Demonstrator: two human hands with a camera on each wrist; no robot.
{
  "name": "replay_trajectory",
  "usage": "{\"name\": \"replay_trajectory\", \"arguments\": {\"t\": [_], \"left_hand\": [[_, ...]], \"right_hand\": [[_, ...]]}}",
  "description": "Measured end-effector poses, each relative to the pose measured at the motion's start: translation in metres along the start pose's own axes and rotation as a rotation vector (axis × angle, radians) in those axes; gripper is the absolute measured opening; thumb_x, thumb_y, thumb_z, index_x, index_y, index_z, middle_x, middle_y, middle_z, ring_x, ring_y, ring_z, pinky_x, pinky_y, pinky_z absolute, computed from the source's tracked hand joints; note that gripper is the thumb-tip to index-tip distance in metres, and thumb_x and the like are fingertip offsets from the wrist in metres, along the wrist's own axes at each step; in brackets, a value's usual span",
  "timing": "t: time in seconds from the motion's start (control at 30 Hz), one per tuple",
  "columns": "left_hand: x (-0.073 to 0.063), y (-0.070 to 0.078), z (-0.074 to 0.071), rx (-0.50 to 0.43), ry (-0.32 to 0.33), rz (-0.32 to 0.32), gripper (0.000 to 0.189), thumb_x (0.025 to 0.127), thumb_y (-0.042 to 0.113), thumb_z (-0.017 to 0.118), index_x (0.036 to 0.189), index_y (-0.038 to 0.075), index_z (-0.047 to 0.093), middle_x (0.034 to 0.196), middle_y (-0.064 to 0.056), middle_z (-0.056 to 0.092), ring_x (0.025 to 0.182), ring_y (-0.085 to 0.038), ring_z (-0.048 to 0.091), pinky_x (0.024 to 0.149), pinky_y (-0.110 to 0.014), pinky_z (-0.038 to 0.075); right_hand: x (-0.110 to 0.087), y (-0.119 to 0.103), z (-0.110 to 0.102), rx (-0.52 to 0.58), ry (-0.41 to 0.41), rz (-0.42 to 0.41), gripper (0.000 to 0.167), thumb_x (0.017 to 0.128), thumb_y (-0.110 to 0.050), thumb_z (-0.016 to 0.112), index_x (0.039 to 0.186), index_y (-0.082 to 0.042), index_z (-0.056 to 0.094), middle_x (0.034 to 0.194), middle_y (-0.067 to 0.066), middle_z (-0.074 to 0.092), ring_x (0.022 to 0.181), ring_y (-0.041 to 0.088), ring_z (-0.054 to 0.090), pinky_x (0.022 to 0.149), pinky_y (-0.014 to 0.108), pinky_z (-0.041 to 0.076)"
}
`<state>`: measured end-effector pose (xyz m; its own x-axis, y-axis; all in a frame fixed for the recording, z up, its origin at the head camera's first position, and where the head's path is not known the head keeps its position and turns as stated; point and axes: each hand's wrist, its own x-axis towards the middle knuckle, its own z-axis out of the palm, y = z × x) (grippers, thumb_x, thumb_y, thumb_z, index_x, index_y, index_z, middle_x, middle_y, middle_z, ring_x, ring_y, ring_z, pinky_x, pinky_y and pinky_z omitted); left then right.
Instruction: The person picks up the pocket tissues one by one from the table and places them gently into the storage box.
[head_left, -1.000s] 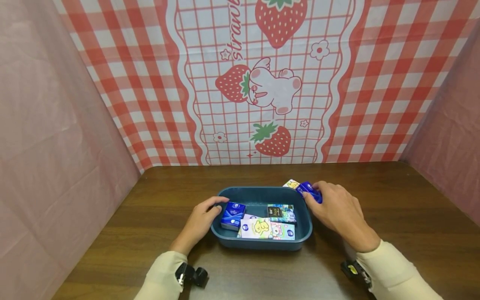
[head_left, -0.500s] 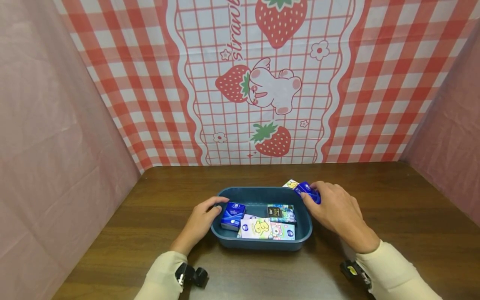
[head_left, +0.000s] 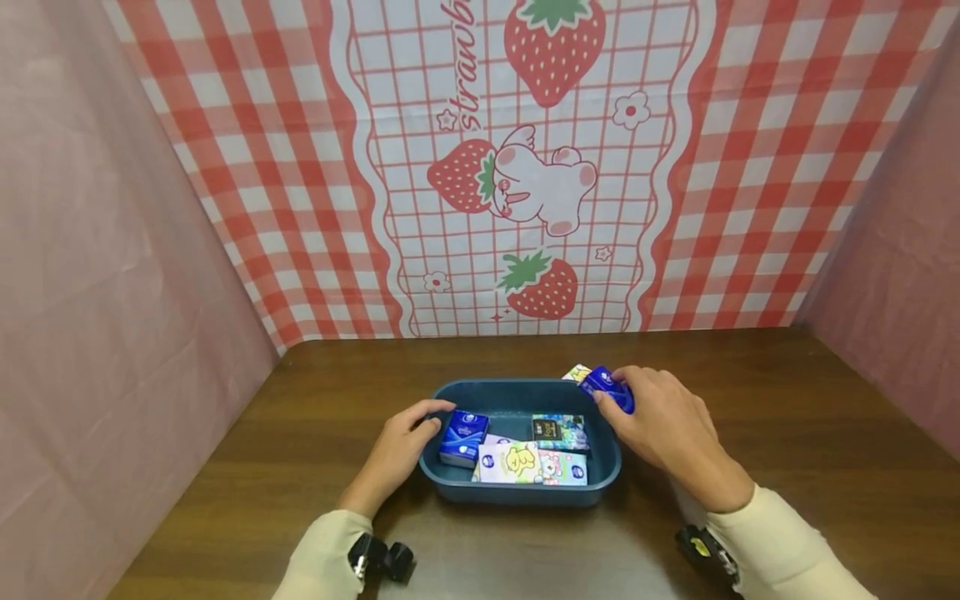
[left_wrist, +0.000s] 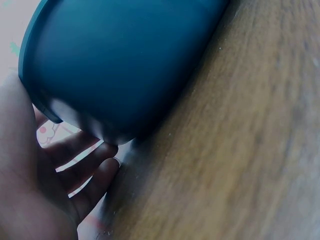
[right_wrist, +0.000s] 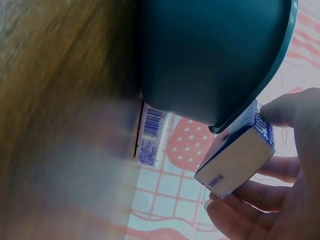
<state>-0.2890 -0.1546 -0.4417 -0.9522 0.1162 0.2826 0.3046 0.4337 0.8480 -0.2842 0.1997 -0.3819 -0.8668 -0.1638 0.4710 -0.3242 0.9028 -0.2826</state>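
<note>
My right hand (head_left: 663, 417) pinches a blue pocket tissue pack (head_left: 606, 389) at the far right corner of a dark teal plastic bin (head_left: 517, 493). In the right wrist view, the tilted pack (right_wrist: 237, 162) shows its pale side close to the bin's rim, thumb on one edge and fingers on the other. My left hand (head_left: 397, 450) rests at the bin's left end, its loosely extended fingers (left_wrist: 92, 182) along the outer wall. Inside the bin lie another blue pack (head_left: 464, 437), a dark floral pack (head_left: 559, 432) and several pastel cartoon packs (head_left: 510, 462).
Behind the bin's far right corner, a pale cartoon-print pack (head_left: 577, 372) lies on the brown wooden table (head_left: 247, 442), partly hidden. A strawberry-print checked cloth (head_left: 547, 200) hangs at the table's back edge. Pink curtains (head_left: 127, 275) close off both sides.
My right hand has shifted slightly left with the blue tissue pack, bringing it nearer the bin's rim. The left hand keeps its place on the bin. The head view has tipped a little.
</note>
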Motion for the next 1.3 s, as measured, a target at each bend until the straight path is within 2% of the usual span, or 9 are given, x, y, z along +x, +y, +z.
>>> {"name": "replay_trajectory", "arguments": {"t": [0.53,0.87,1.3], "left_hand": [[0.000,0.003,0.000,-0.007,-0.003,-0.004,0.028,0.098,0.008,0.056,0.118,0.018,0.073,0.125,0.000,0.067,0.126,-0.024,0.056,0.109,-0.052,0.038],[0.000,0.001,0.000,-0.012,-0.005,-0.002,0.028,0.098,0.008,0.056,0.118,0.019,0.073,0.125,0.001,0.067,0.125,-0.024,0.056,0.109,-0.052,0.039],[0.000,0.000,0.000,-0.023,-0.001,0.012,0.027,0.099,0.011,0.056,0.119,0.020,0.073,0.126,0.001,0.067,0.125,-0.023,0.056,0.109,-0.052,0.039]], "right_hand": [[-0.001,-0.010,-0.003,-0.020,-0.035,-0.053,0.049,0.091,-0.043,0.070,0.122,-0.005,0.066,0.118,0.018,0.068,0.103,0.036,0.062,0.076,0.057,0.056],[-0.002,-0.013,-0.003,-0.031,-0.024,-0.076,0.047,0.091,-0.043,0.069,0.119,-0.006,0.068,0.113,0.016,0.069,0.098,0.033,0.062,0.074,0.054,0.056],[-0.001,-0.016,-0.004,-0.016,-0.044,-0.055,0.044,0.088,-0.044,0.072,0.112,-0.007,0.067,0.103,0.011,0.070,0.089,0.028,0.061,0.067,0.050,0.056]]}}
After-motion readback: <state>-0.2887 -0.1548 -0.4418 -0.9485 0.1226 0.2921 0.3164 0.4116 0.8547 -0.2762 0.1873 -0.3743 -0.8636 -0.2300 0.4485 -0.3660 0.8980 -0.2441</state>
